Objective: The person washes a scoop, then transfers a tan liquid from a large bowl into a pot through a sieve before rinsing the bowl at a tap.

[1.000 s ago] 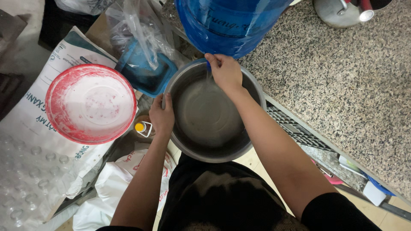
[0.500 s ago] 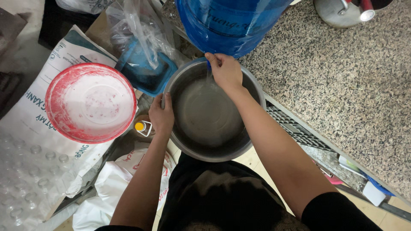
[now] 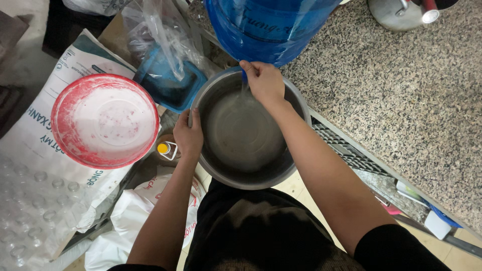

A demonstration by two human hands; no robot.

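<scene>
I counted two bare hands: my left hand (image 3: 188,134) gripped the near-left rim of the one grey metal basin (image 3: 246,173), and my right hand (image 3: 263,80) pinched the tap of the one blue water jug (image 3: 266,25) just above the far rim. Left of that left grip sat one red plastic bowl (image 3: 104,120). Between bowl and grip lay one small yellow-capped bottle (image 3: 164,149). Beyond the grip stood one blue tub (image 3: 168,85) under plastic wrap.
</scene>
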